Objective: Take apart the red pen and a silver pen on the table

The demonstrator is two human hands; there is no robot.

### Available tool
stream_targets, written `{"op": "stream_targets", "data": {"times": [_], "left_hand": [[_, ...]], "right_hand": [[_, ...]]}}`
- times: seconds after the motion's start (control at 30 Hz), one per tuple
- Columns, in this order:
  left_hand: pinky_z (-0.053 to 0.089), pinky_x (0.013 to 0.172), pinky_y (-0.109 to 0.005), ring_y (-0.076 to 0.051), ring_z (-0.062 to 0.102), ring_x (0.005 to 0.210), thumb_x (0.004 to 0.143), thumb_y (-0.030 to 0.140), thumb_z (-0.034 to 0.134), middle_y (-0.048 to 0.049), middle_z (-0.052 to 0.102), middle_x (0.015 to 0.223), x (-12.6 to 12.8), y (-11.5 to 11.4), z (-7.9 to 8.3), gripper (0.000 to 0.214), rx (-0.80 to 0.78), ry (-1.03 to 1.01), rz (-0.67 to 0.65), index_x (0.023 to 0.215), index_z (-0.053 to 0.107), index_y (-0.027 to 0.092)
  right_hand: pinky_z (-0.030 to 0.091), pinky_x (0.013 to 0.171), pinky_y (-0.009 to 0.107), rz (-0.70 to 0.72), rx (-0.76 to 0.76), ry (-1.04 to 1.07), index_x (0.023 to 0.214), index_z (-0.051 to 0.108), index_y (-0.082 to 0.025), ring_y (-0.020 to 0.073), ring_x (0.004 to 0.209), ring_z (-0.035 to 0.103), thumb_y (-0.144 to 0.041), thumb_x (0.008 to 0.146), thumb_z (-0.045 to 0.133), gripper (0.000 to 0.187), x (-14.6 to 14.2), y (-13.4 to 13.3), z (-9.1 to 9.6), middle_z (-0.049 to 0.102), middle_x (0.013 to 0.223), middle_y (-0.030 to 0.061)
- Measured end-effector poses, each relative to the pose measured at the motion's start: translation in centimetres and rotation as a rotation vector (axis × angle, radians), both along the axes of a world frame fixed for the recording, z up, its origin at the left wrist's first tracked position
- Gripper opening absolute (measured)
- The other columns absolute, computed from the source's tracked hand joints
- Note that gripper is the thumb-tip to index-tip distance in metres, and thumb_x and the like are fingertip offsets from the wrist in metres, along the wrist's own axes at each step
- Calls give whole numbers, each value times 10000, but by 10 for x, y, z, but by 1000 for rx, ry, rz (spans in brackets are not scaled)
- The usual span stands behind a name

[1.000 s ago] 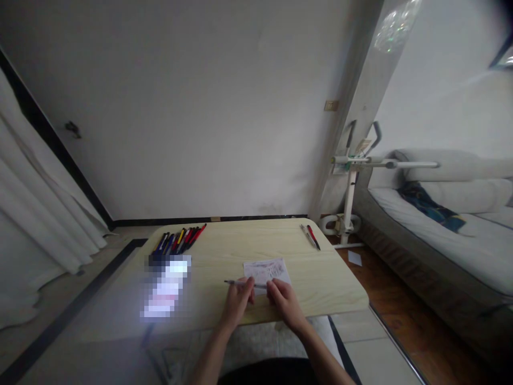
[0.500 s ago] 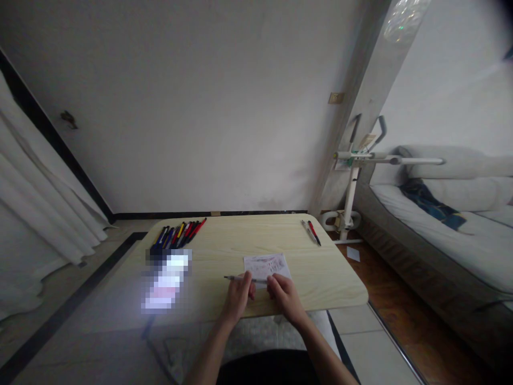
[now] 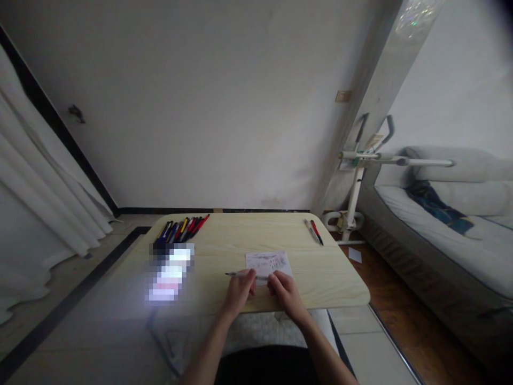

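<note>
A slim pen (image 3: 261, 277) lies crosswise between my two hands above the near part of the table. My left hand (image 3: 239, 290) is closed round its middle, and its dark, narrow end sticks out to the left. At the other end, the fingers of my right hand (image 3: 285, 291) pinch the pen, hiding its tip. Just beyond the hands, a sheet of paper (image 3: 267, 261) covered in scribbles lies flat, partly hidden by my right hand.
Several pens (image 3: 184, 229) lie in a row at the table's far left, near a blurred bright patch (image 3: 171, 272). Two more pens (image 3: 313, 232) rest at the far right of the pale wooden table (image 3: 328, 283). White exercise equipment (image 3: 355, 187) and a sofa (image 3: 433, 240) stand to the right.
The whole view has shifted slightly, with the background sliding right. Both hands keep their hold on the pen, nearly in the same place.
</note>
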State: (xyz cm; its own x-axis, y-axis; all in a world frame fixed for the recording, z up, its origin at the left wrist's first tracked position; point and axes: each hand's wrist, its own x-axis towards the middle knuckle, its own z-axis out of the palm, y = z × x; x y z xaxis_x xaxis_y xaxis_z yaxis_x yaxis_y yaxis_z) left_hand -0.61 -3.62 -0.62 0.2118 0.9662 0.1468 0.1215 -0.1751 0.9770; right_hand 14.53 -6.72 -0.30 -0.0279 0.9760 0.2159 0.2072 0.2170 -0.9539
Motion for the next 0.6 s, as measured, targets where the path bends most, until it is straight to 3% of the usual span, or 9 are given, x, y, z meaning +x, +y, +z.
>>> {"op": "stream_targets", "data": {"times": [0.17, 0.6], "left_hand": [[351, 533, -251, -120, 444, 448, 775, 585, 387, 15, 443, 428, -2, 1, -1, 518, -15, -5, -49, 443, 412, 188], [370, 599, -271, -139, 444, 462, 808, 624, 162, -2, 431, 404, 1, -4, -2, 612, -36, 28, -59, 386, 332, 214]], "right_hand": [[348, 541, 221, 41, -12, -20, 607, 512, -157, 117, 553, 458, -470, 847, 410, 407, 1, -2, 5, 492, 554, -8], [325, 499, 219, 23, -17, -8, 580, 487, -161, 106, 507, 433, -527, 844, 368, 467, 2, 0, 1, 473, 520, -11]]}}
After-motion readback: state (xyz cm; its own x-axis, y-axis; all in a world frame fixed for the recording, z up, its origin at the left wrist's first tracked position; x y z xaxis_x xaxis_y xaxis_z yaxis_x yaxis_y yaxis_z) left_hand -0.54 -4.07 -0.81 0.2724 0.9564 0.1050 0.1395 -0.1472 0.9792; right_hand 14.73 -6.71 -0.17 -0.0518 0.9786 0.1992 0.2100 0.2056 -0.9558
